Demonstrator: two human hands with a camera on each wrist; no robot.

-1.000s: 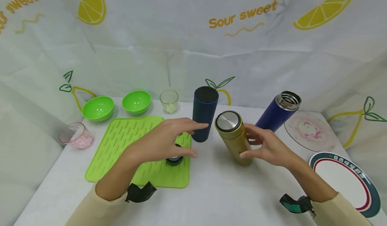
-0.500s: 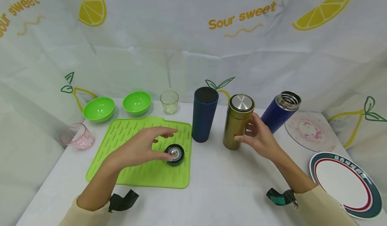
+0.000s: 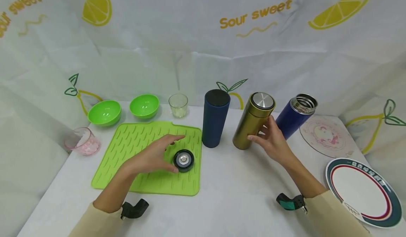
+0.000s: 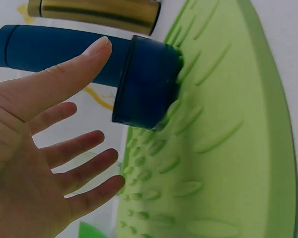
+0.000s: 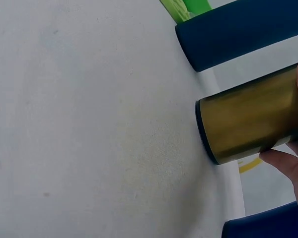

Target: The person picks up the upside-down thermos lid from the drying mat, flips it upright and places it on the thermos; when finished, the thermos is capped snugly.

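My right hand (image 3: 275,142) grips a gold thermos (image 3: 248,129) with a steel-topped lid, thumb on the near side and fingers on the right. The thermos leans to the right, its base close over the table; the right wrist view shows its dark bottom rim (image 5: 207,133). My left hand (image 3: 150,158) is held over the green mat (image 3: 133,138), fingers spread and holding nothing. Beside its thumb, a dark bottle lid (image 3: 183,160) lies with its metal inside facing up. In the left wrist view, the lid (image 4: 146,82) appears dark blue, just beyond the thumb tip.
A dark blue tumbler (image 3: 216,119) stands left of the thermos; an open blue bottle (image 3: 291,119) is to its right. Two green bowls (image 3: 104,113), a clear glass (image 3: 178,105) and a pink glass (image 3: 83,141) stand left. A round mat (image 3: 325,136) and a plate (image 3: 361,191) lie right.
My right hand has moved the gold thermos back and to the right, and its tilt has switched from left to right. My left hand has drawn back left, uncovering the lid.
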